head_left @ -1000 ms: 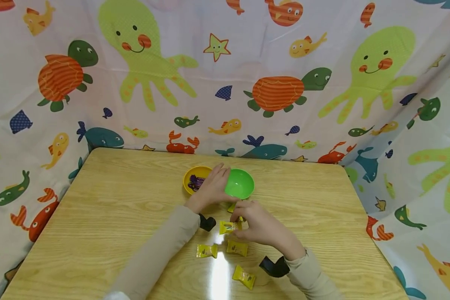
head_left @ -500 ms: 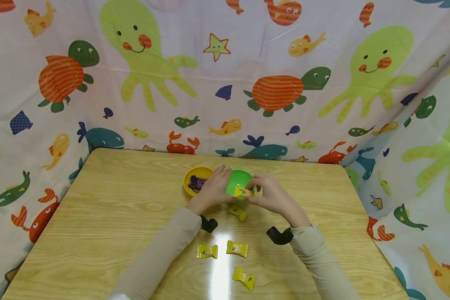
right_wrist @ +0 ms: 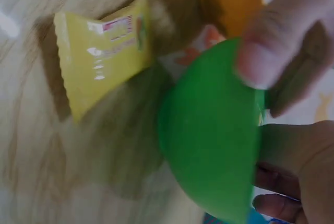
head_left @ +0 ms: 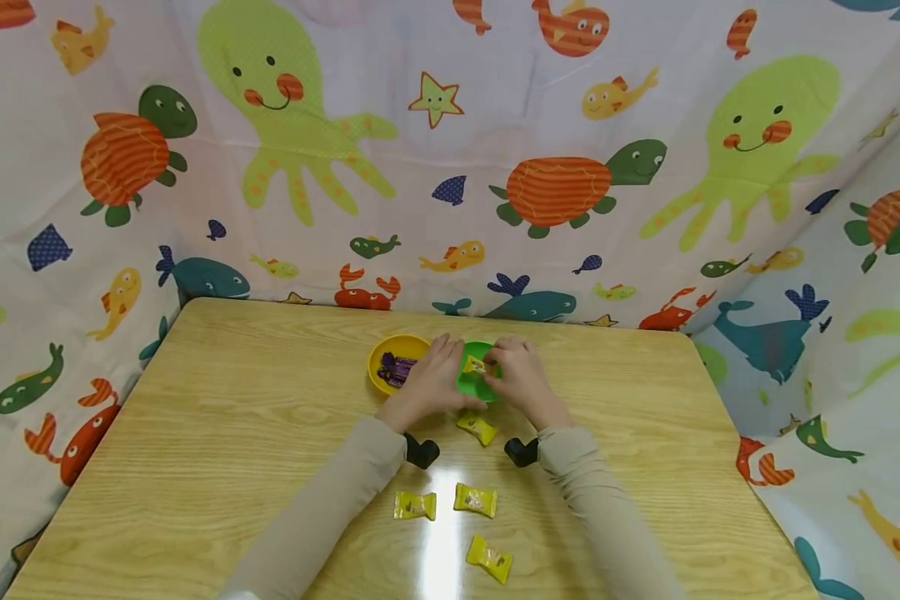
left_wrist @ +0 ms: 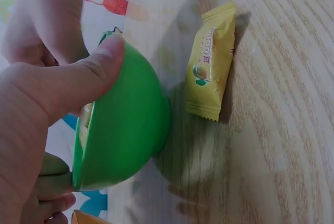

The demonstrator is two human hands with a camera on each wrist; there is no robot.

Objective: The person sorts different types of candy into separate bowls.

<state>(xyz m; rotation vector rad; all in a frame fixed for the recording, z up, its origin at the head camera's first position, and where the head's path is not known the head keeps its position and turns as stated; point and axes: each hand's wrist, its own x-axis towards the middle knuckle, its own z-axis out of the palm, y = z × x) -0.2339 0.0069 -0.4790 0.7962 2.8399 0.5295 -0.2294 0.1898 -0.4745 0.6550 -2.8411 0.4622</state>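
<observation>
My left hand [head_left: 429, 379] grips the green bowl [head_left: 474, 392] by its rim. In the left wrist view the thumb lies across the bowl's outer wall [left_wrist: 130, 119], while other fingers are at the far side. My right hand [head_left: 523, 379] is over the same bowl and pinches a small yellow-wrapped candy [head_left: 475, 365] inside its rim. In both wrist views the bowl wall mostly hides that candy. Just in front of the bowl lies another yellow-wrapped candy [head_left: 477, 427], seen large in the right wrist view.
A yellow-orange bowl [head_left: 375, 367] with purple-wrapped candies [head_left: 395, 368] stands left of the green one. Nearer on the wooden table [head_left: 232, 433] are more yellow candies: one at left [head_left: 416, 505], one at middle [head_left: 476, 499], one in front [head_left: 489, 559]. A sea-animal curtain hangs behind.
My right hand has picked up a yellow candy from the table and carried it up and away into the green bowl. The left hand has stayed at the bowl.
</observation>
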